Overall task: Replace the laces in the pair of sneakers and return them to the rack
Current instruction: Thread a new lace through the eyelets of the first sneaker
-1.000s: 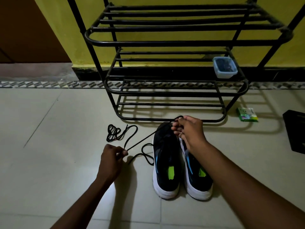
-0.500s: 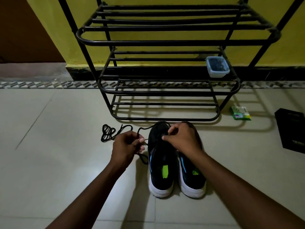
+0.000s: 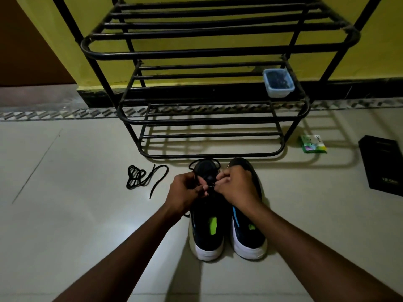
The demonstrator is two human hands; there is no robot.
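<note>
- The tiled floor carries everything. The person works low over it, so nothing needs lifting.
- The black metal rack stands against the yellow wall just beyond the toes, handy, I'd judge, for putting the pair back.
- Both forearms reach straight ahead and converge over the shoes.
- The pair sits side by side, heels toward the person. The left sneaker is under the hands and the right sneaker waits close beside it.
- A black box lies well off to the right.
- The left hand has its knuckles up and fingers curled, its grip narrow on the lace, which loops out over the toe.
- The right hand meets it, its grip pinching the lace end, seemingly to feed an eyelet. The eyelet itself is hidden.
- A spare lace lies coiled on the floor to the left. I cannot tell whether it is old or new.
- A plastic tub sits at the right end of the rack's middle shelf.
- A green packet lies by the rack's right foot.
</note>
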